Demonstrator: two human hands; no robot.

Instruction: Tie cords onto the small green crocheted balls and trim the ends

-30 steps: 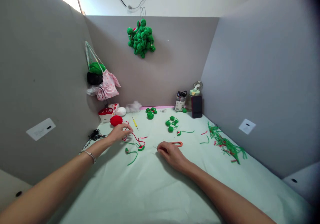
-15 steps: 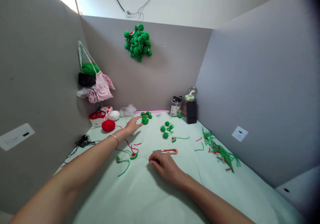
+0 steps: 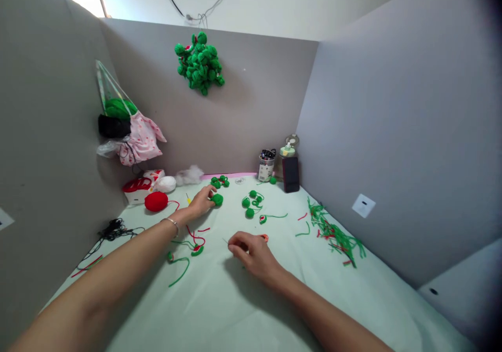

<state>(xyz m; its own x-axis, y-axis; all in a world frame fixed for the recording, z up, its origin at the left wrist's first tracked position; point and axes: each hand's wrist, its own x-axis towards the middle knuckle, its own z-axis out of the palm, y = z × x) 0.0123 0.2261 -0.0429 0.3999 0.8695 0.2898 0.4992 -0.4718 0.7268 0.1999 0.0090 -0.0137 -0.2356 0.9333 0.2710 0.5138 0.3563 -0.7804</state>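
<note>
My left hand [image 3: 201,201] reaches to the far part of the table, fingers closed on a green yarn ball [image 3: 217,200]. Just behind it lies a small cluster of green and red crocheted pieces [image 3: 220,181]. My right hand [image 3: 253,251] is held over the middle of the cloth, thumb and forefinger pinching a thin needle [image 3: 225,241] that points left. Partly hidden behind that hand are orange-handled snips [image 3: 265,237]. Between my arms rest a small green and red crocheted piece [image 3: 198,249] with yarn tails and a smaller green piece [image 3: 170,257].
More green balls with tails [image 3: 250,213] lie right of centre. Green and red yarn scraps [image 3: 337,237] spread along the right wall. A red yarn ball [image 3: 156,202], black yarn [image 3: 113,230], a pen cup [image 3: 266,169] and a phone [image 3: 291,174] line the edges.
My left hand has drawn the green ball toward me, away from the cluster. My right hand has lifted slightly and now covers more of the snips. The view has turned right.
</note>
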